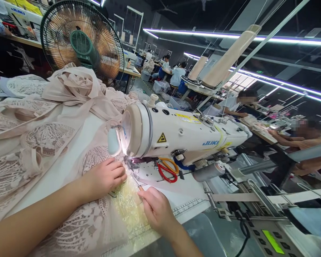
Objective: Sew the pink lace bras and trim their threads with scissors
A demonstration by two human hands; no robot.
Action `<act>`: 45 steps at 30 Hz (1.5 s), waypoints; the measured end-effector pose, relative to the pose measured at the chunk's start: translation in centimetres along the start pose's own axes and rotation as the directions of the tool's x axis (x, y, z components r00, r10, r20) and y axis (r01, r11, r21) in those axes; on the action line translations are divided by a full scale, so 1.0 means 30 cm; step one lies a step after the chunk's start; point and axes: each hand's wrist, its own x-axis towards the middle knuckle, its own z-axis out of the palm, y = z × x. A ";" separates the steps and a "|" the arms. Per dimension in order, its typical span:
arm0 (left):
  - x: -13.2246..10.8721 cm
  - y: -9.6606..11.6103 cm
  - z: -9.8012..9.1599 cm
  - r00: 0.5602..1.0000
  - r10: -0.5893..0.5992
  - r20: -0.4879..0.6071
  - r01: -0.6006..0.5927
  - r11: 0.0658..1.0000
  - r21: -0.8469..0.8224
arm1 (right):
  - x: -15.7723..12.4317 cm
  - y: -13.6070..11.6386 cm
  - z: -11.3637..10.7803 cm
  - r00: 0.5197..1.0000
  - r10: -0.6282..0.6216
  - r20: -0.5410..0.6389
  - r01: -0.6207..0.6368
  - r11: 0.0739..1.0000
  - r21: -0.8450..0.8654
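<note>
My left hand (pixel 105 177) lies curled on pale pink lace fabric (pixel 42 142), pressing it down just left of the needle area (pixel 130 165) of a white JUKI sewing machine (pixel 182 135). My right hand (pixel 155 207) rests on the fabric's near edge in front of the needle, fingers pressed together on the cloth. The lace runs under the presser foot and spreads away to the left in a heap.
Red and yellow-handled scissors (pixel 167 170) lie on the machine bed under its arm. A green standing fan (pixel 81 41) is behind the fabric pile. Thread cones (pixel 230 57) stand at the back right. Other people sit at machines to the right and far back. A control panel (pixel 273 241) is at the lower right.
</note>
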 end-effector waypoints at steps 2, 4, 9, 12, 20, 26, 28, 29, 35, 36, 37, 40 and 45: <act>-0.003 -0.003 0.009 1.000 -0.002 -0.002 0.002 1.000 0.007 | 0.002 -0.001 0.002 1.000 -0.002 0.002 0.002 1.000 -0.028; -0.004 -0.006 0.016 1.000 -0.002 -0.005 0.002 1.000 0.005 | 0.005 -0.003 0.006 1.000 0.002 0.005 -0.001 0.999 -0.055; 0.002 -0.018 0.013 1.000 -0.011 -0.002 0.011 1.000 -0.026 | 0.010 -0.003 0.014 1.000 0.026 0.013 -0.025 0.996 -0.083; 0.006 -0.029 0.003 0.999 -0.040 0.008 0.040 0.998 -0.041 | 0.011 -0.003 0.013 1.000 0.030 0.008 -0.029 0.997 -0.076; 0.004 -0.044 -0.006 0.995 -0.047 0.085 0.045 0.999 0.021 | 0.003 -0.002 0.005 1.000 0.009 -0.018 -0.009 1.000 0.019; 0.006 -0.058 -0.013 0.988 -0.083 0.128 0.081 0.997 0.014 | -0.001 0.005 0.005 0.999 0.033 -0.026 -0.031 0.997 0.070; 0.007 -0.064 -0.016 0.986 -0.101 0.134 0.102 0.995 -0.005 | -0.002 0.009 0.004 0.999 0.037 -0.033 -0.034 0.996 0.083; 0.007 -0.067 -0.018 0.985 -0.106 0.137 0.109 0.994 -0.012 | -0.002 0.011 0.004 0.998 0.039 -0.039 -0.035 0.995 0.090; 0.010 -0.073 -0.025 0.981 -0.113 0.156 0.108 0.993 0.041 | -0.011 0.011 -0.003 0.995 0.083 -0.052 -0.076 0.989 0.129; 0.011 -0.075 -0.025 0.982 -0.116 0.150 0.109 0.993 0.055 | -0.015 0.011 -0.008 0.994 0.097 -0.049 -0.090 0.987 0.135; 0.011 -0.079 -0.024 0.983 -0.116 0.139 0.108 0.992 0.064 | -0.020 0.013 -0.016 0.993 0.110 -0.048 -0.102 0.985 0.142; 0.008 -0.096 -0.015 0.989 -0.108 0.106 0.099 0.992 0.080 | -0.034 0.043 -0.063 0.989 0.130 -0.066 -0.118 0.981 0.155; 0.000 -0.123 -0.001 0.983 -0.148 0.112 0.146 0.989 0.024 | -0.048 0.203 -0.199 0.977 0.176 -0.121 -0.183 0.981 -0.057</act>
